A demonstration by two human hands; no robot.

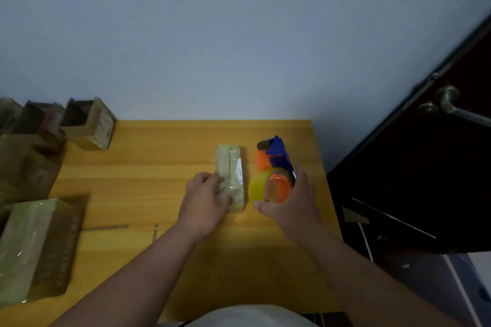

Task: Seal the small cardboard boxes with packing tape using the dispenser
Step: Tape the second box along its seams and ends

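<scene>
A small, narrow cardboard box [233, 167], glossy with clear tape, lies lengthwise on the wooden table [159, 172] near its middle. My left hand [206, 198] rests on the box's near left side, fingers curled over its edge. Just right of the box is the tape dispenser [275, 164], blue with orange parts and a yellowish tape roll. My right hand [292, 202] grips the dispenser around the roll, thumb in front and fingers behind it. The dispenser's front end points away from me and is apart from the box.
A larger taped box [37, 249] lies at the near left. Several open and stacked cardboard boxes [87, 125] crowd the far left corner. The table's right edge runs close to the dispenser; a dark door with a handle [449, 106] stands beyond it.
</scene>
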